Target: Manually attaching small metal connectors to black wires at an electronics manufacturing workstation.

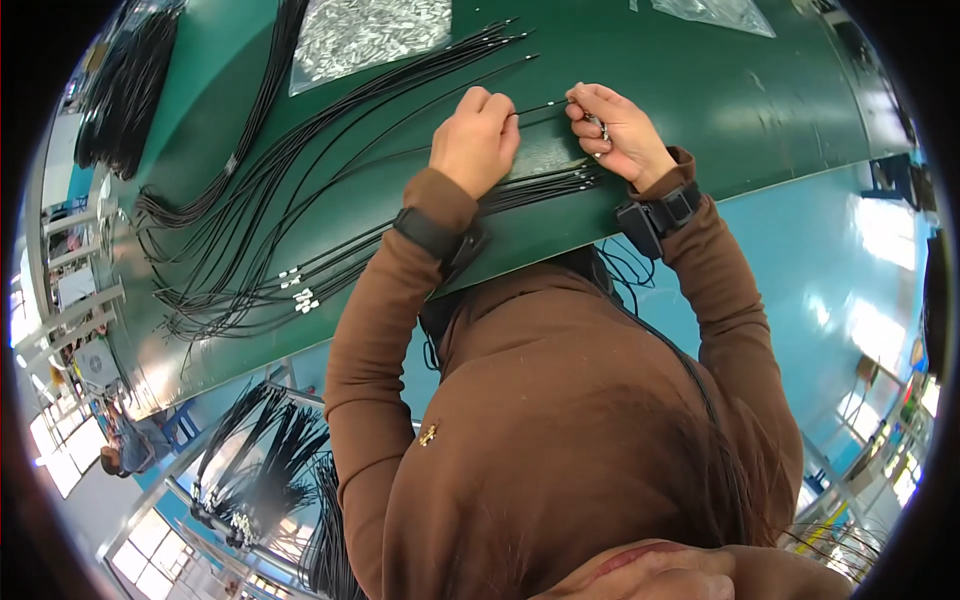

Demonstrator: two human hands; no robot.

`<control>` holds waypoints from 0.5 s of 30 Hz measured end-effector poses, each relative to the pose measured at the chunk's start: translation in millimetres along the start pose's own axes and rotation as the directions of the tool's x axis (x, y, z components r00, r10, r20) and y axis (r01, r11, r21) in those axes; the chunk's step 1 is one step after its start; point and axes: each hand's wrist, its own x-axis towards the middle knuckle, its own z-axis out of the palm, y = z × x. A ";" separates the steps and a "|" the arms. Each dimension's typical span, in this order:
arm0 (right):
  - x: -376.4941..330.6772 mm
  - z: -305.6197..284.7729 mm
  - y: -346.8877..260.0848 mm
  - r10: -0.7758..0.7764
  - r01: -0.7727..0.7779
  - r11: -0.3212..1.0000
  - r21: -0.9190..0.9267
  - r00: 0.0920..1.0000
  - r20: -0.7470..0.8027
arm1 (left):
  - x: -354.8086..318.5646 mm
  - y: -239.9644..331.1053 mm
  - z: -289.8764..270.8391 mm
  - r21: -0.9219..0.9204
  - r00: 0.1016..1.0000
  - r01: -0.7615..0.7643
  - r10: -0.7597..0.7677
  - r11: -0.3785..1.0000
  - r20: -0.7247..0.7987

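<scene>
Several black cables are fanning out left of your left fingers, with white end pieces lying nearer your body than those fingers. A clear bag of small pale pieces is sitting beyond and left of the same fingers. Your left hand is keeping its fingers together, apparently clamped on one black cable, which is spanning across to your right fingers. Your right hand is pinching, thumb and forefinger together, near that cable's end; whether they are gripping the tip, you cannot tell from this angle. Small loose pieces are resting inside its curled fingers. Risks, in judgement: loosening those curled fingers could be spilling the pieces; uneven pulling could be slipping the cable; crossing neighbours could be snagging it.
</scene>
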 end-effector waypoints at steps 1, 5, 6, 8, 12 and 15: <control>-0.6 -0.1 0.6 -0.009 0.009 1.000 0.009 1.000 -0.024 | 1.1 2.1 -0.7 -0.042 1.000 0.024 -0.024 0.999 -0.007; 1.9 2.0 3.4 -0.027 0.029 0.999 0.027 0.997 -0.073 | -0.1 5.2 -3.1 -0.079 0.998 0.063 -0.062 0.995 0.006; 2.2 2.0 4.0 -0.032 0.035 0.999 0.029 0.996 -0.084 | 0.0 5.8 -2.4 -0.078 0.997 0.070 -0.069 0.994 0.017; 2.0 3.8 4.7 -0.038 0.041 0.999 0.030 0.995 -0.094 | -0.5 5.4 -0.8 -0.074 0.998 0.064 -0.064 0.995 0.011; -2.0 6.0 4.8 -0.016 0.018 1.000 0.017 0.996 -0.089 | -1.4 2.9 2.3 -0.045 0.999 0.050 -0.050 0.998 -0.011; -2.9 1.9 4.5 -0.010 0.012 0.999 0.037 0.999 -0.050 | -1.7 2.7 2.9 -0.008 0.999 0.036 -0.036 0.999 -0.024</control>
